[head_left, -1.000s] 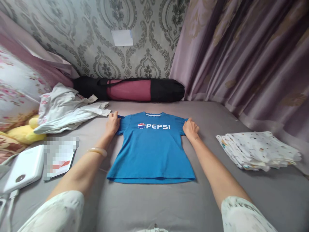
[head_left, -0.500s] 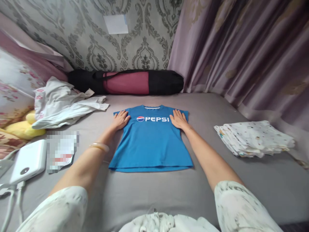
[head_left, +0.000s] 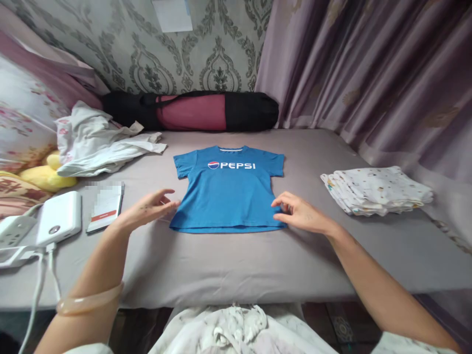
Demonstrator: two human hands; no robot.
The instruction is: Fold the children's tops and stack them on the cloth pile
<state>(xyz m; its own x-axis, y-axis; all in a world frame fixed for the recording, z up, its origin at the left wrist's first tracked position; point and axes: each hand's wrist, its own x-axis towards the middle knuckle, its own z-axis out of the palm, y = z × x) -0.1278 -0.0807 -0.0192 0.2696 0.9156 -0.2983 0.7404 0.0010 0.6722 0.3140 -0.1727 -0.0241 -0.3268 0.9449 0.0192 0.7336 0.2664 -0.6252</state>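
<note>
A blue T-shirt with a white PEPSI print lies flat, front side up, on the grey bed sheet. Its collar points away from me and its hem faces me. My left hand hovers at the lower left edge of the shirt, fingers apart and holding nothing. At the lower right edge is my right hand, fingers curved and apart, with fingertips over or on the cloth; whether they touch it I cannot tell.
Folded patterned white cloth lies at right. Rumpled white clothes, a yellow plush toy, a phone, a white power bank and a power strip with cables are at left. A black-and-maroon long bag lies along the wall.
Both hands have left the sleeves and come back toward me to the shirt's lower sides. The sleeves are now uncovered. The view has tilted down.
</note>
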